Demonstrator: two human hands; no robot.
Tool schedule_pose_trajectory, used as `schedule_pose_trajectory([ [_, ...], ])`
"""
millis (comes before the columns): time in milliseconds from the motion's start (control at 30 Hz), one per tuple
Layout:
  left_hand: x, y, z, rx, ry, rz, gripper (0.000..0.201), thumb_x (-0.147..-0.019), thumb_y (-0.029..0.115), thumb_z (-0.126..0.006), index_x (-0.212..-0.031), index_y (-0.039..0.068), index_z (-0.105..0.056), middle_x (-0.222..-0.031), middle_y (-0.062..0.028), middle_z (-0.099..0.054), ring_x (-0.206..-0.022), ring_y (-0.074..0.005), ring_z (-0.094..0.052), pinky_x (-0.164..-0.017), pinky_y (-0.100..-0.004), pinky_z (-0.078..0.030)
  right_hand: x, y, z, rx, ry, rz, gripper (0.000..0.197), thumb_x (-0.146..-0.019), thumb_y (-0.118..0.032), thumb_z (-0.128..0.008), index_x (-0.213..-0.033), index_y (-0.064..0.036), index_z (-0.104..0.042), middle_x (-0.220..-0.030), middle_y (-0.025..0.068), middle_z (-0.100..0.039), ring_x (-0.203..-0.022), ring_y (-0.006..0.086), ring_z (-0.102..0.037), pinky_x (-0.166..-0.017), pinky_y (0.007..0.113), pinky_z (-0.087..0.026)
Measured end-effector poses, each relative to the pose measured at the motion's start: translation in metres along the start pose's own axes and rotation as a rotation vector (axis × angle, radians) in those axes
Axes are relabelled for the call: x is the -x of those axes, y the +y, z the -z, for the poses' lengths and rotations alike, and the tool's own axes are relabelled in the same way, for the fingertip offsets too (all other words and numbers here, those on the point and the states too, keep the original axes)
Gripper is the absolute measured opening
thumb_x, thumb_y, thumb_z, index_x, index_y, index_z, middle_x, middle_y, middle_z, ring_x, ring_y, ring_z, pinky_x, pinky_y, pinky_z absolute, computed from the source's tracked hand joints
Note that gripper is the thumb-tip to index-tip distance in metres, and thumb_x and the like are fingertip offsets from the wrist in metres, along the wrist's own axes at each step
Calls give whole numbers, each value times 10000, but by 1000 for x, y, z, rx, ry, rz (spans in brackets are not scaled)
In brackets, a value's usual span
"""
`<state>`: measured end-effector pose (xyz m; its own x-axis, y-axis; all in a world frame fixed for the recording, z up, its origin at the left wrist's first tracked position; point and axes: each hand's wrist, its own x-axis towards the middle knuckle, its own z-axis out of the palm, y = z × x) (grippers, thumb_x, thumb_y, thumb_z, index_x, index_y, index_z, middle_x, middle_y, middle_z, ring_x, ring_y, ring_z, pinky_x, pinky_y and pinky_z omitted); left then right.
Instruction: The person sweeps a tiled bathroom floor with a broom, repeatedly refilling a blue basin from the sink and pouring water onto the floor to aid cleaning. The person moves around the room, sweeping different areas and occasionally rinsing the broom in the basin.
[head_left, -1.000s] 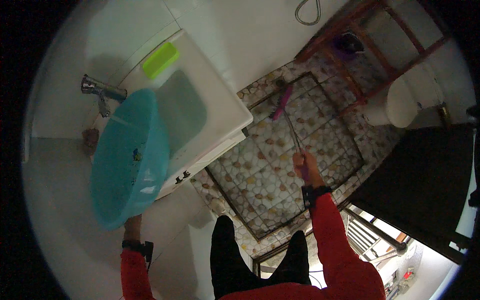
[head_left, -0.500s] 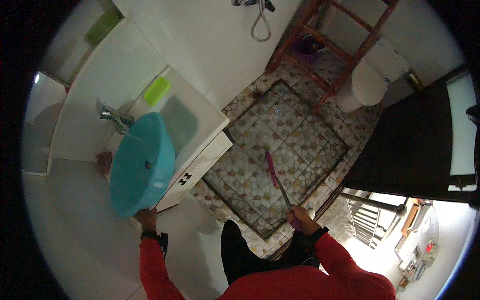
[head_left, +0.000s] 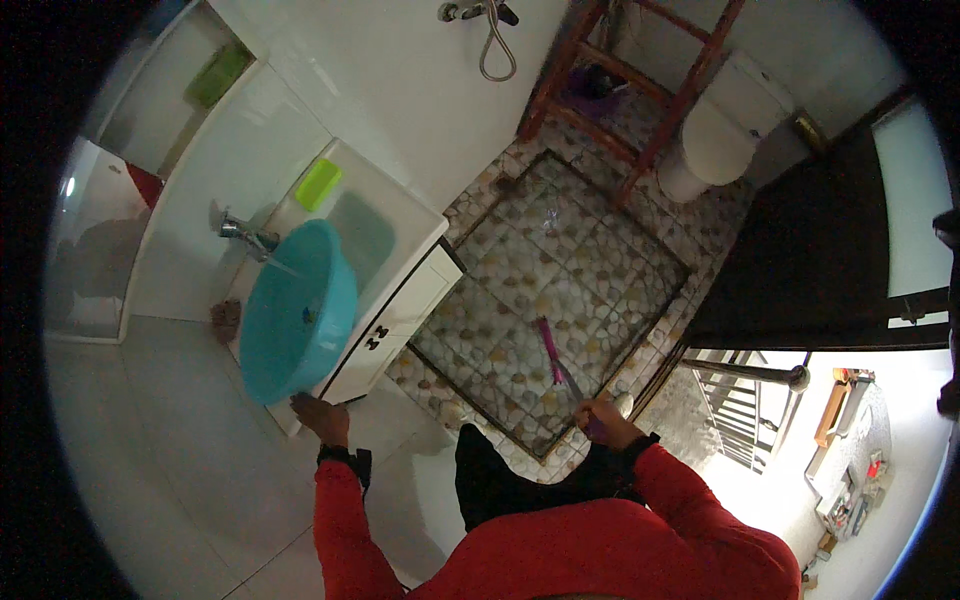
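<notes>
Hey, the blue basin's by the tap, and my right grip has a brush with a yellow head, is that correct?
Not quite: the head of the brush is pinkish purple, not yellow, as the head view shows. The blue basin is by the tap, and your right grip has the brush.

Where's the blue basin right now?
Head view, left side: the blue basin is at the white sink, under the faucet, beside the left hand.

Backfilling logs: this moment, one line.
left hand: at round turquoise plastic basin | right hand: gripping magenta-headed brush | chrome faucet: beside basin
</notes>
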<state>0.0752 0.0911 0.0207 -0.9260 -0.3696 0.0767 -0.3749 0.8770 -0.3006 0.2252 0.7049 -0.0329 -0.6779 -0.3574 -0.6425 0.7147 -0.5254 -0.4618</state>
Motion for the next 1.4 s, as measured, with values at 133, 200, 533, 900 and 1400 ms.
schedule_pose_trajectory([
  [133,-26,11,12,-207,-313,109,921,-845,432,-602,-1472,-125,-221,-1538,-347,-173,-1425,-507,-174,-1141,-599,-174,34,4,8,102,108,-45,224,-944,-162,-510,-730,-95,-510,-668,26,-507,-549,160,-450,-492,318,-384],
  [200,-35,12,10,-242,-378,127,872,-850,425,-591,-1448,-127,-277,-1528,-349,-201,-1416,-507,-202,-1139,-600,-181,54,8,14,-330,251,-257,181,-948,-172,-498,-814,-57,-535,-672,21,-502,-554,146,-468,-496,294,-405],
  [533,-31,-7,-36,-404,-60,-21,546,-852,442,-577,-1058,-55,-675,-1257,-304,-555,-1214,-473,-466,-967,-567,-367,-9,24,18,545,176,-35,302,-988,-258,-497,-722,-135,-425,-637,-8,-417,-506,135,-383,-494,322,-355],
  [900,-22,-35,-37,-413,17,-386,333,-815,301,-616,-809,-20,-705,-955,-240,-655,-968,-451,-570,-893,-619,-369,-418,-140,4,-515,-325,-16,306,-980,-343,-498,-866,-69,-571,-694,51,-536,-571,154,-492,-505,340,-428],
  [1400,-28,-43,-53,-307,-527,-59,472,-843,297,-558,-1156,-49,-621,-1316,-237,-551,-1229,-434,-465,-1017,-605,-312,-95,-41,-17,139,167,-376,77,-908,-82,-519,-971,-38,-512,-650,47,-499,-571,135,-501,-495,301,-410],
])
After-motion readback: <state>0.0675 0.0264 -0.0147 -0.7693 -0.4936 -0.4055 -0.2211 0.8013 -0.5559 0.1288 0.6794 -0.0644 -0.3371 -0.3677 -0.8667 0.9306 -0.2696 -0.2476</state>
